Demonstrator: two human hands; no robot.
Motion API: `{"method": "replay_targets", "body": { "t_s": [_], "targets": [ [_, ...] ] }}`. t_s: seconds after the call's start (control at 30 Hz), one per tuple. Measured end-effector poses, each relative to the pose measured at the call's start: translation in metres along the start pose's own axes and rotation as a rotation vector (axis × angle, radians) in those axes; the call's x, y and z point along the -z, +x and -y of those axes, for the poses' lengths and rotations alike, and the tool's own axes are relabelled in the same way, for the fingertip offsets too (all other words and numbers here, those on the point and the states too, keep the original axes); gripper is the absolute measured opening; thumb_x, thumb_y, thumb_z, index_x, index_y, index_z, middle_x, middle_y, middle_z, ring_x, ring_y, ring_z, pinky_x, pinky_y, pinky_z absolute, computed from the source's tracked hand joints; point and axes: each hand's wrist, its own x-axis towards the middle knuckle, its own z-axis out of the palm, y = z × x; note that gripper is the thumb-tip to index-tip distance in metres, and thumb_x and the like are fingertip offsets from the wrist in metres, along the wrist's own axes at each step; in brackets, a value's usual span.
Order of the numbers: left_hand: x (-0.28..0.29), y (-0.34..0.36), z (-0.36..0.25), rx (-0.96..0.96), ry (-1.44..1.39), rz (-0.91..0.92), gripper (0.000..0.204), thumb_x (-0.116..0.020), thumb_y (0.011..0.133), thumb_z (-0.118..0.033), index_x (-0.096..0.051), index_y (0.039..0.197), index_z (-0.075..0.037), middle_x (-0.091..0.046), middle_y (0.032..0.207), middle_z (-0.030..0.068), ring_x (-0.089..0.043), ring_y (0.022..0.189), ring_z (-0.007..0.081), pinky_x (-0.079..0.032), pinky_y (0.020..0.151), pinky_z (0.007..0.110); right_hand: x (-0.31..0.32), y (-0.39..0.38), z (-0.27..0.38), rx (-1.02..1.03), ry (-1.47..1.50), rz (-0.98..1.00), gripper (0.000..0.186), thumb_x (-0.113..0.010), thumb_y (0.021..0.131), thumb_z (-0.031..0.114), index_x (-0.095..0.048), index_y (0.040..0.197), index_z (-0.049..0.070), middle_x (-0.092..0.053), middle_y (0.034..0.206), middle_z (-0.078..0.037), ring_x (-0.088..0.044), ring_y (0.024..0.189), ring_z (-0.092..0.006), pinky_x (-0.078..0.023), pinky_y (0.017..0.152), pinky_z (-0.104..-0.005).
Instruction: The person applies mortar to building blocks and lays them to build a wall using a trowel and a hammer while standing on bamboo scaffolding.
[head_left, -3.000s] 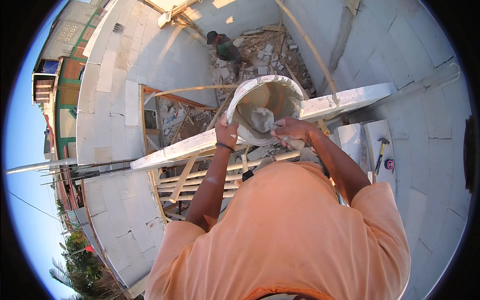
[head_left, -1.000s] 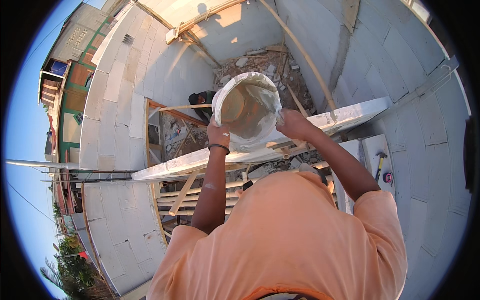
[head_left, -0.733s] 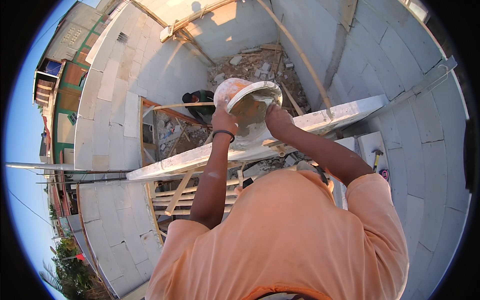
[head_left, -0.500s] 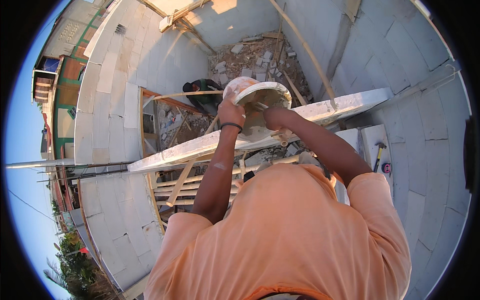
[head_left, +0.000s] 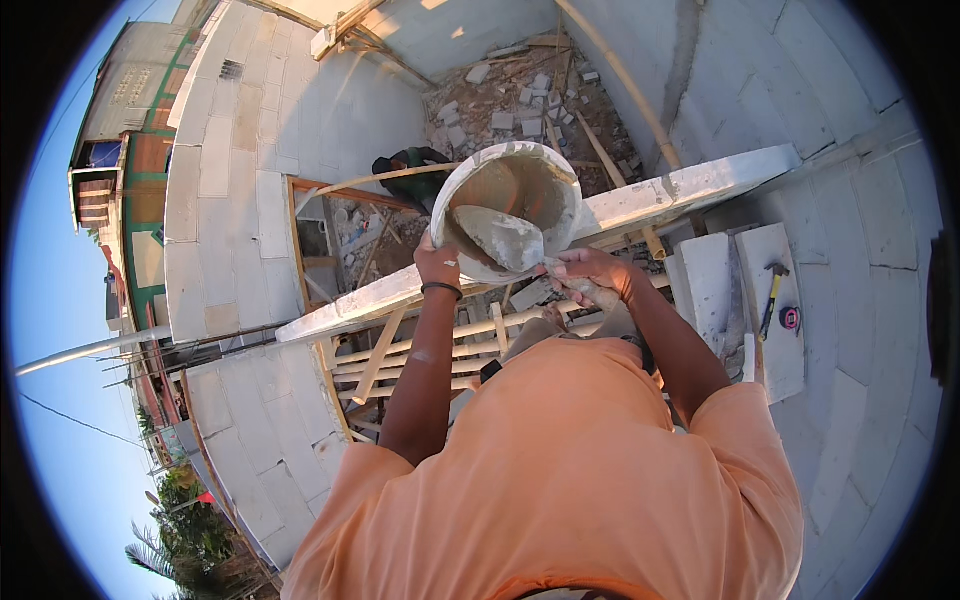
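Observation:
A mortar-smeared white bucket [head_left: 572,190] rests tilted toward me on a concrete beam [head_left: 690,190], its mouth facing me. My left hand [head_left: 437,262] is closed on the bucket's near left rim. My right hand [head_left: 597,270] is closed round the handle of a trowel [head_left: 497,238]. The trowel's broad blade, coated in wet grey mortar, lies inside the bucket mouth. More mortar clings to the bucket's inner wall; how much is at the bottom is hidden behind the blade.
Below, another person [head_left: 412,178] bends beside a wooden frame. Rubble [head_left: 510,105] covers the ground between block walls. Bamboo poles [head_left: 430,368] run under me. On a block at right lie a hammer [head_left: 771,300] and a tape measure [head_left: 790,318].
The bucket has tipped toward me, so its inside now shows. My right hand has drawn back toward me and lower, bringing the trowel blade into view in the mouth.

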Motion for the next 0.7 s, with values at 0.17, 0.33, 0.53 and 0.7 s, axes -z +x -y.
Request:
{"method": "replay_targets", "body": {
  "t_s": [0.17, 0.33, 0.53, 0.7],
  "targets": [
    [-0.01, -0.014, 0.033, 0.118, -0.362, -0.136, 0.065, -0.05, 0.055, 0.004, -0.058, 0.119, 0.005, -0.064, 0.103, 0.0083, -0.062, 0.091, 0.022, -0.048, 0.086, 0.031, 0.03, -0.064, -0.049, 0.294, -0.152, -0.479, 0.034, -0.062, 0.092, 0.02, -0.053, 0.12, 0.001, -0.058, 0.083, -0.004, -0.056, 0.059, -0.0116, -0.049, 0.051, -0.0296],
    [0.0, -0.058, 0.044, 0.261, -0.245, -0.27, 0.061, -0.053, 0.062, 0.003, -0.053, 0.123, 0.005, -0.062, 0.104, 0.0102, -0.062, 0.092, 0.0234, -0.05, 0.086, 0.035, 0.129, -0.091, -0.096, 0.178, -0.797, -1.3, 0.044, -0.058, 0.09, 0.031, -0.05, 0.116, -0.004, -0.065, 0.098, -0.029, -0.066, 0.088, -0.0419, -0.05, 0.076, -0.0483],
    [0.02, -0.106, 0.087, 0.391, -0.128, -0.281, 0.064, -0.053, 0.058, -0.001, -0.054, 0.122, 0.005, -0.06, 0.104, 0.0093, -0.06, 0.095, 0.0234, -0.047, 0.091, 0.034, 0.228, -0.065, -0.141, 0.182, -0.841, -1.561, 0.042, -0.049, 0.092, 0.027, -0.049, 0.119, -0.005, -0.062, 0.09, -0.026, -0.062, 0.079, -0.0372, -0.048, 0.073, -0.0465],
    [0.009, -0.125, 0.112, 0.529, 0.013, -0.177, 0.053, -0.05, 0.063, -0.001, -0.057, 0.116, 0.004, -0.062, 0.103, 0.0072, -0.059, 0.094, 0.0196, -0.046, 0.088, 0.03, 0.284, -0.028, -0.162, 0.278, -0.982, -1.69, 0.041, -0.049, 0.092, 0.027, -0.045, 0.12, -0.003, -0.054, 0.111, -0.031, -0.054, 0.1, -0.0497, -0.043, 0.085, -0.0541]
  ]
}}
